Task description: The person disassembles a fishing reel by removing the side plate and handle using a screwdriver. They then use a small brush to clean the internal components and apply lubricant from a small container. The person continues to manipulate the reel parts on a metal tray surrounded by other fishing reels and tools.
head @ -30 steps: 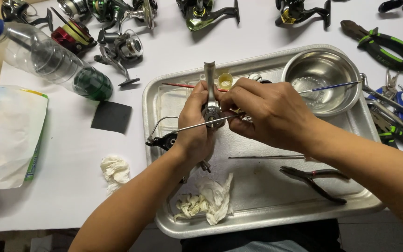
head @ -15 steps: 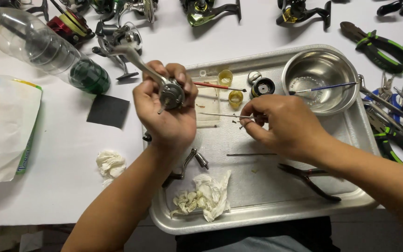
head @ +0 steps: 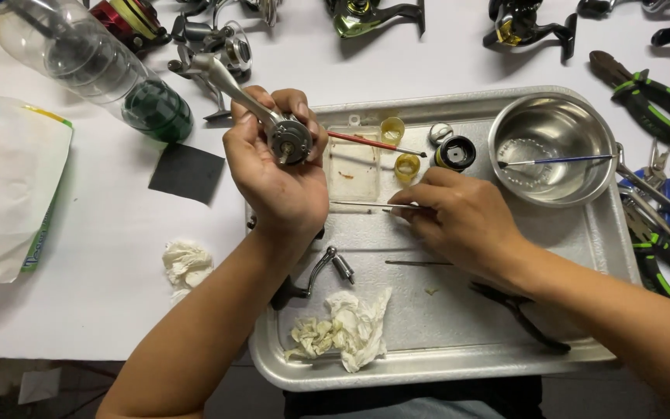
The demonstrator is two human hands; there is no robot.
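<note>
Reel body [head: 288,141] gripped in left hand [head: 277,174]; right hand [head: 459,221] apparently pinching thin rod [head: 358,205] over tray [head: 606,256].

On the desk [head: 443,58]: tray [head: 599,256] in the middle, bowl [head: 552,147] in its far right corner, rag [head: 343,330] at its near edge, bottle [head: 94,70] far left, pliers [head: 645,97] right, reels [head: 366,15] behind.

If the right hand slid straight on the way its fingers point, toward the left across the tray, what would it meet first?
Probably the left hand, though depth is unclear; the right hand fingers already touch a thin metal rod on the metal tray.
</note>
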